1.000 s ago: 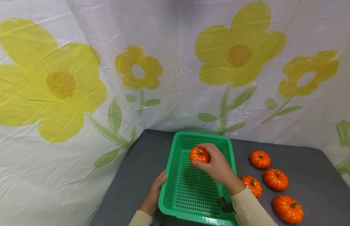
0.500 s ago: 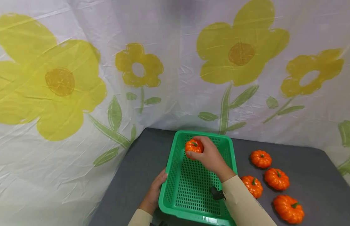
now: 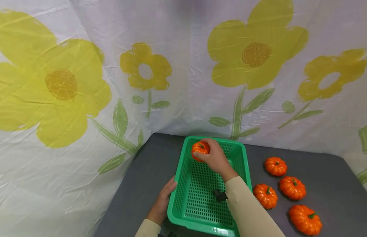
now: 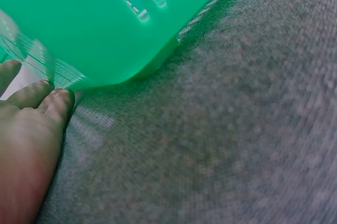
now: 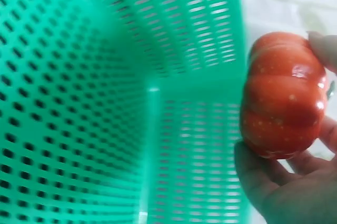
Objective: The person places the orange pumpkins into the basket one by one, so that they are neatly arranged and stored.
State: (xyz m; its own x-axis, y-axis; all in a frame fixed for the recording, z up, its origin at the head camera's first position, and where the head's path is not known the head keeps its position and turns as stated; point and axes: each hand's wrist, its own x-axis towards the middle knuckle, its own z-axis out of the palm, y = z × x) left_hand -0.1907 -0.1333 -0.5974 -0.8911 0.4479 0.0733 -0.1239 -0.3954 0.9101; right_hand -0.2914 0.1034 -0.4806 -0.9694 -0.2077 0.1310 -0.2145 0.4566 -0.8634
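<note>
My right hand (image 3: 215, 158) grips a small orange toy pumpkin (image 3: 198, 151) with a green stem, above the far left part of a green plastic basket (image 3: 171, 210). In the right wrist view, thumb and fingertips hold the ribbed pumpkin (image 5: 284, 97) from opposite sides, apart from the perforated basket walls (image 5: 200, 84). My left hand (image 3: 163, 199) rests at the basket's left side. Its fairly straight fingers (image 4: 58, 103) touch the outside of the green wall in the left wrist view. The basket's perforated floor shows below the right hand.
Several more orange pumpkins lie right of the basket on the dark grey tabletop (image 3: 142, 177), among them a nearby one (image 3: 265, 196) close to its right wall and a larger one (image 3: 304, 220) at the front. A white flowered cloth (image 3: 183, 108) hangs behind the table.
My right hand has carried the pumpkin leftward and away from me, toward the basket's far left corner. The left hand stays at the basket's side. The view has shifted slightly.
</note>
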